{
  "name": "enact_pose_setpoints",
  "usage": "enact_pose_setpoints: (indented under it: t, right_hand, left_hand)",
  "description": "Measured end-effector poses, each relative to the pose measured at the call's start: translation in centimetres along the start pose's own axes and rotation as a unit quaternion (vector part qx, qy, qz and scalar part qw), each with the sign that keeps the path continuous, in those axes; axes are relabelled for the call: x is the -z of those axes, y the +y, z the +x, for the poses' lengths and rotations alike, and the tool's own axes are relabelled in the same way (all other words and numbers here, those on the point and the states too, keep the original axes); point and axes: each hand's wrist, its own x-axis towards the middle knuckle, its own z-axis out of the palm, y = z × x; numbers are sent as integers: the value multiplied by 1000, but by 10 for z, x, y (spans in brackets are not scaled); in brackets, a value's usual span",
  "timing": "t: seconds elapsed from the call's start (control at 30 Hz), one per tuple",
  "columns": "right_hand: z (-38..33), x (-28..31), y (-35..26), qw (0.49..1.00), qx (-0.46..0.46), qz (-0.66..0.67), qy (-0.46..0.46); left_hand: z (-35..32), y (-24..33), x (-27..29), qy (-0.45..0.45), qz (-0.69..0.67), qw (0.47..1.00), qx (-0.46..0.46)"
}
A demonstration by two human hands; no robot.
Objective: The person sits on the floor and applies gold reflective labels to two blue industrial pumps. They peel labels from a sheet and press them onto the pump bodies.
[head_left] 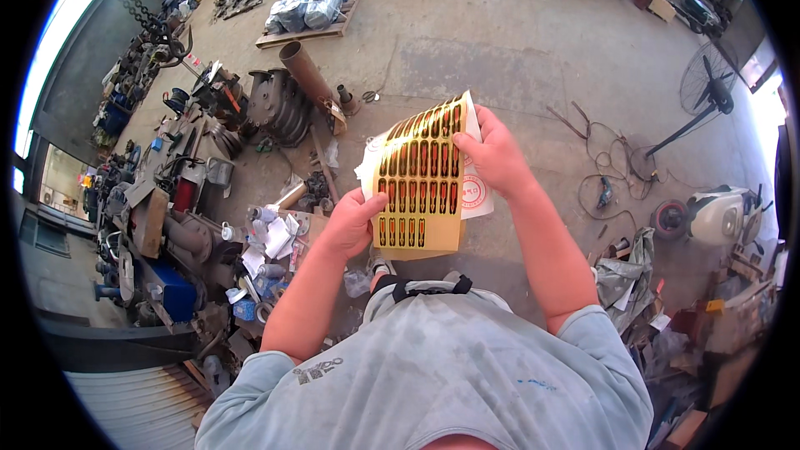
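Between my hands is a gold sticker sheet [417, 175], covered in rows of dark, elongated labels with red middles. Its bottom row is only partly filled, leaving bare gold at the lower right. White paper [477, 193] with a round red print lies behind it and juts out on the right. My left hand [354, 221] pinches the lower left edge, thumb on top. Higher up, my right hand [492, 150] grips the right edge, its thumb on the front. The fingers behind the sheets are hidden. The upper part of the sheet curves and catches the light.
Machine parts, papers and bottles [271, 237] crowd the left. Beyond them stand a rusty pipe [304, 71] and a pallet [346, 17] bearing wrapped goods. At right are a standing fan [708, 87], loose cables [612, 162] and a white scooter [721, 217]. A chain hook [175, 50] hangs upper left.
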Motion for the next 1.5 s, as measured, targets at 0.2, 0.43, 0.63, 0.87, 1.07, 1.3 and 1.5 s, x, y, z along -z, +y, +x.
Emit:
enact_pose_setpoints:
  t: [0.2, 0.43, 0.63, 0.87, 1.07, 1.3, 1.5]
  right_hand:
    - [-15, -11, 2, 936, 158, -249, 192]
    - [-94, -47, -10, 896, 269, -350, 51]
    - [-103, -41, -3, 886, 265, -374, 61]
    - [-113, -28, 2, 889, 260, -376, 45]
    - [-118, -18, 10, 887, 268, -376, 25]
    - [-120, -14, 15, 895, 230, -381, 7]
    - [-121, -16, 21, 904, 226, -362, 10]
  left_hand:
    - [1, 10, -34, 82, -29, 996, -32]
    - [-13, 19, -49, 68, -10, 995, -66]
    - [-36, 23, -81, 24, -51, 998, -14]
    - [-38, 8, -91, -16, -117, 993, 25]
    - [-35, 7, -92, -17, -67, 993, 95]
    - [-33, -4, -93, 20, -91, 986, 136]
    - [-40, -9, -94, -17, -55, 992, 109]
